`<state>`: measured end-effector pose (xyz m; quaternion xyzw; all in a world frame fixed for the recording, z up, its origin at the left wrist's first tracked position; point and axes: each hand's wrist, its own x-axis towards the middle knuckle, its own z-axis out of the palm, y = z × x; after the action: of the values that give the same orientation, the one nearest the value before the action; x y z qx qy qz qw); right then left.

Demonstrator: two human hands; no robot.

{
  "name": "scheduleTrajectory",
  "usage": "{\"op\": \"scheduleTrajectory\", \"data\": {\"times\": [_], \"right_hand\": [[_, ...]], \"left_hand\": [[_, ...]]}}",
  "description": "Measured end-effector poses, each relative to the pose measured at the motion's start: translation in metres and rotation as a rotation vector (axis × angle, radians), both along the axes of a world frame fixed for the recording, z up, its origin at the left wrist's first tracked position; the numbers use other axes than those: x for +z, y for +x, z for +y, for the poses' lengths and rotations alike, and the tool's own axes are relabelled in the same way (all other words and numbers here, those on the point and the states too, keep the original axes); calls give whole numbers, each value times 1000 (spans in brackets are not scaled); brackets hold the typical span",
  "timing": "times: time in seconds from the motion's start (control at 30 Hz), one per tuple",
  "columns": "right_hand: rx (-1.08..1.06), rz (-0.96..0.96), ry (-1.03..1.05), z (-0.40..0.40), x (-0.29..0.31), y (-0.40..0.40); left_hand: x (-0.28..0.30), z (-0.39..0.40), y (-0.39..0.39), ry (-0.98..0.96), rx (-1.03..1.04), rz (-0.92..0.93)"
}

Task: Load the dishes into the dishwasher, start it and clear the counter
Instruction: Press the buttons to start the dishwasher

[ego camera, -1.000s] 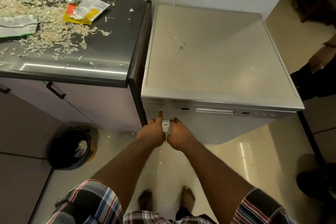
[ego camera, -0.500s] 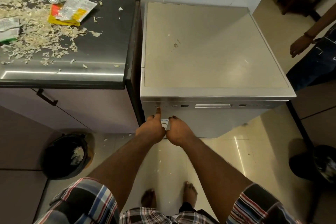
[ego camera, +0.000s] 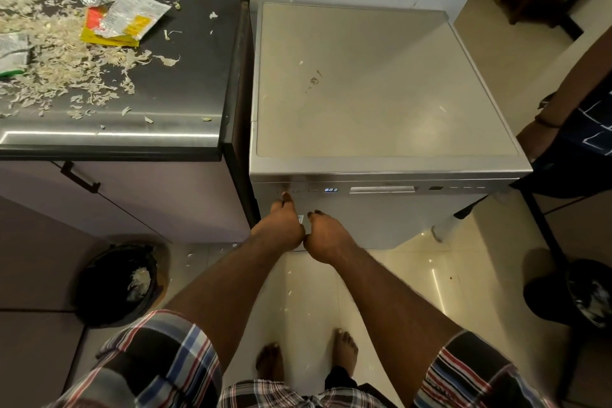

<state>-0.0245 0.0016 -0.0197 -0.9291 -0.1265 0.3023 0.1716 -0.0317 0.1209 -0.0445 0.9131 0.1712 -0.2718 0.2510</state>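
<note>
Pale, glossy floor tiles (ego camera: 414, 278) run under everything, flecked with a few white scraps, and a marbled white wall closes off the back at 12 o'clock. Against that wall stands the dishwasher (ego camera: 374, 89), door closed, its flat beige top bare but for a small smudge; a small blue display (ego camera: 330, 190) glows on the control strip along its front edge. From 6 o'clock both bare forearms reach up to the dishwasher's front. On the left hand (ego camera: 280, 225) one finger is stretched out straight, its tip on the left end of the control strip, just left of the lit display, while the other fingers are folded back into the palm and hold nothing. Right beside it, knuckles almost touching, the right hand (ego camera: 326, 237) sits against the door below the strip with its fingers curled under; whether it grips anything cannot be told, though a small white label (ego camera: 300, 219) peeks out between the two hands. At 10 o'clock the dark counter (ego camera: 185, 83) butts up to the dishwasher's left side, littered with pale peelings (ego camera: 56, 63), a torn yellow and red packet (ego camera: 119, 21) and a green and white wrapper (ego camera: 11, 55) at the far left edge. Below it, at 8 o'clock, a black-lined bin (ego camera: 119, 285) sits on the floor with peelings inside. Another person's arm (ego camera: 563, 99) shows at 3 o'clock, and a second dark bin (ego camera: 576, 295) lies at 4 o'clock.
</note>
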Motion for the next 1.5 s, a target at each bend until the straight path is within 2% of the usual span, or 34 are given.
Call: {"op": "scheduleTrajectory", "data": {"times": [0.3,0.5,0.67,1.0,1.2,1.5], "right_hand": [[-94,23,56,-9,5,-8],[-139,47,27,-13,1,-8],[-124,63,39,-11,4,-5],[-110,101,52,1,6,7],[-127,107,35,-5,5,7],[-131,120,17,-5,3,6]], "left_hand": [[-1,3,-15,-16,-33,-96],[-5,-6,-24,67,-112,-114],[-6,-2,-22,75,-87,-134],[-2,2,-18,113,-148,-110],[-6,-2,-7,47,-126,-49],[-11,-3,-6,30,-129,-50]]}}
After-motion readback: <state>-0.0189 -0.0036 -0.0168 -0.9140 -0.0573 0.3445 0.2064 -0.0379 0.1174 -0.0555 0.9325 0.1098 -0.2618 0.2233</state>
